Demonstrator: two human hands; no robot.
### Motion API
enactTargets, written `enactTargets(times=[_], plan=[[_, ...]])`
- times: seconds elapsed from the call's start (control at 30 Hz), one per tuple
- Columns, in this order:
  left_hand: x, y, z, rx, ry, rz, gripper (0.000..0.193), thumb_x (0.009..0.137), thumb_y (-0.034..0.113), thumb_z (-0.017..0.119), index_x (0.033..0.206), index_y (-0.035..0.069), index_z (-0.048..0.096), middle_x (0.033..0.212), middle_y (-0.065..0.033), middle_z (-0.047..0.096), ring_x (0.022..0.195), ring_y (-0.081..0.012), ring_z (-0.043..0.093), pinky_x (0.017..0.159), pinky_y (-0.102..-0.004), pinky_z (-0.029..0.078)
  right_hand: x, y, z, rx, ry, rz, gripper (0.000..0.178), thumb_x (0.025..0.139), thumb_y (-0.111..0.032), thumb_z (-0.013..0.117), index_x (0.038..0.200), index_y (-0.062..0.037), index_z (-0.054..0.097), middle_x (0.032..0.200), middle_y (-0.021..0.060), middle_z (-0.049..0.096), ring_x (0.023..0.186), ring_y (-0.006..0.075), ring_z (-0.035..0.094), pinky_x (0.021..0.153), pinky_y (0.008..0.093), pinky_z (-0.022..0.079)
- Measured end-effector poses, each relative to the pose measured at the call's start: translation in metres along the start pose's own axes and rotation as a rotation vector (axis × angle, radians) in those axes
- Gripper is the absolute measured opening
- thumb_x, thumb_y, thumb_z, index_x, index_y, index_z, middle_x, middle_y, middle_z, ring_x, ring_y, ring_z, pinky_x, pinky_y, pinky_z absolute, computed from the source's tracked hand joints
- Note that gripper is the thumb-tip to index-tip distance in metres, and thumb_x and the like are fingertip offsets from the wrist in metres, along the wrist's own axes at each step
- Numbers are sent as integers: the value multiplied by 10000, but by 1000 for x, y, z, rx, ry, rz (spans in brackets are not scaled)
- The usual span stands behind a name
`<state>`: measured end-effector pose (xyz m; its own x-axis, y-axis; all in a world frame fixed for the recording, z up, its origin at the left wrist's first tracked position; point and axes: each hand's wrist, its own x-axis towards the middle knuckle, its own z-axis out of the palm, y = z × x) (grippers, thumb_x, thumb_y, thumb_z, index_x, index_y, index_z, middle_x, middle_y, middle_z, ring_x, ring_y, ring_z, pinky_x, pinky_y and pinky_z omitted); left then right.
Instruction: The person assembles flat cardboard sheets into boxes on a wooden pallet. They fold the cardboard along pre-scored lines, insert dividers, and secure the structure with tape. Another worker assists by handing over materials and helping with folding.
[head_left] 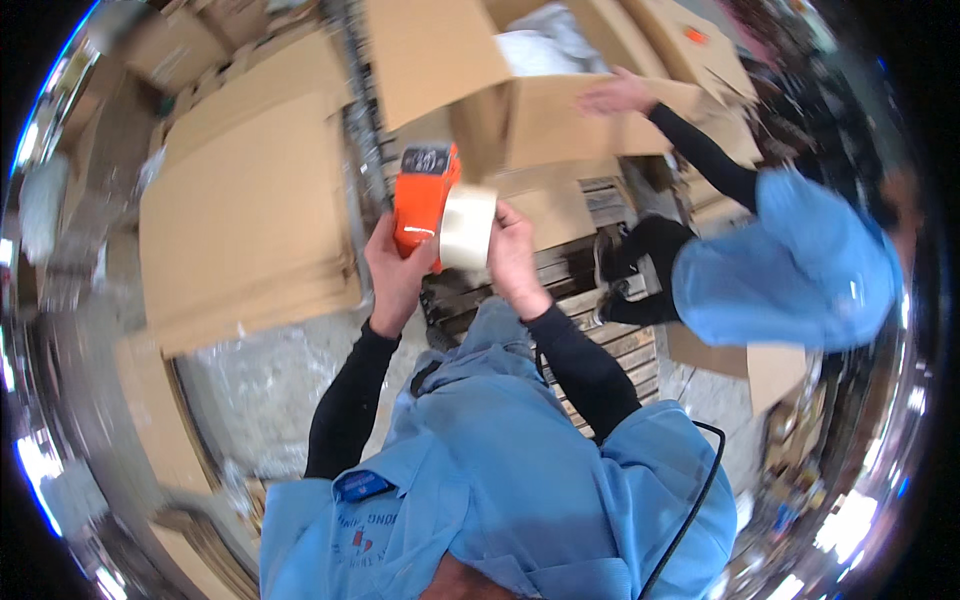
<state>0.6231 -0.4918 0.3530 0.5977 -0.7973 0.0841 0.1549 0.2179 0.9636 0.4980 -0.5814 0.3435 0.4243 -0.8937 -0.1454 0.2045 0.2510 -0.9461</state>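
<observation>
My left hand is closed round an orange tape dispenser with a dark grey top end. Beside the dispenser, on its right, is a thick roll of pale tape. My right hand grips that roll from its right side, fingers behind it. Roll and dispenser touch or nearly touch; whether the roll sits on the dispenser's hub I cannot tell. Both hands are raised in front of my body, above wooden pallet slats.
An open cardboard box holding white wrapped material stands ahead. A co-worker in a light blue shirt reaches a hand to its flap. Flat stacked cardboard lies to the left, with clear plastic film on the floor nearer me.
</observation>
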Motion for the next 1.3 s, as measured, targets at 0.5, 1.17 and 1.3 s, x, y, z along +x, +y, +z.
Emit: enactTargets(times=[0.5,1.17,1.3], plan=[[-102,-77,223,-36,-567,-219,399,766,100,809,1048,45,531,853,8,571,682,-66,548,584,-203,466,-125,-19,-264,-157,453,-37,285,874,9,570,1155,3,612,1047,127,682,980,202,642,864,326,502],[-223,-248,550,156,-1253,-430,388,852,152,741,1143,40,511,1082,-49,597,971,-132,586,809,-271,502,-236,-40,-605,590,949,-22,130,881,-35,643,1010,-23,646,889,59,692,733,130,658,609,306,559],[-218,-355,603,326,-1200,-495,394,876,195,709,1182,40,517,1014,-48,635,884,-144,614,719,-291,512,-240,12,-725,478,1309,64,167,872,-27,599,1031,7,636,877,88,685,729,178,670,624,324,563]])
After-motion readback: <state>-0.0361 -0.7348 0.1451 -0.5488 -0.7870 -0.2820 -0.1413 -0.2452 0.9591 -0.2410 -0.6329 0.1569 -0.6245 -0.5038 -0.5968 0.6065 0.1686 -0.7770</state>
